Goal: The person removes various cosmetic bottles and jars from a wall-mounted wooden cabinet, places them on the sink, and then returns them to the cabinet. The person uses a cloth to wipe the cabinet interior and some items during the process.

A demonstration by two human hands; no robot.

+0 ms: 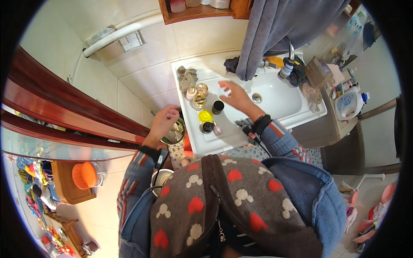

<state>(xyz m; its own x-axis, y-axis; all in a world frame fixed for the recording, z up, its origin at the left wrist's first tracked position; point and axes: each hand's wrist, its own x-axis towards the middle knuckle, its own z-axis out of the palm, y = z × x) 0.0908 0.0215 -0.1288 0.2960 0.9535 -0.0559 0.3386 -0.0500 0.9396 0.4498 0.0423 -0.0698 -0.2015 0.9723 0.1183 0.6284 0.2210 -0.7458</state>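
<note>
Right hand [236, 98] is up over the white sink [277, 99], fingers loosely apart and bent, near a black jar [217, 107]. Left hand [164, 121] is just off the sink's left edge, fingers curled in, can't tell if it's gripping anything. On the sink's flat left side there's also a yellow-topped jar [205, 116], gold-lidded jars [199, 101] and a little pink bottle [217, 129].

Clock centred on the sink's [191, 134] drain [257, 98]: jars [205, 116] at 9 on the sink's ledge, cloth [188, 80] at 11 from the jars, wall shelf [198, 16] at 11, towel [272, 30] hanging at 12, faucet [292, 53] at 1, box [318, 72] at 2, jug [345, 104] at 3 on the adjoining surface [316, 131].
</note>
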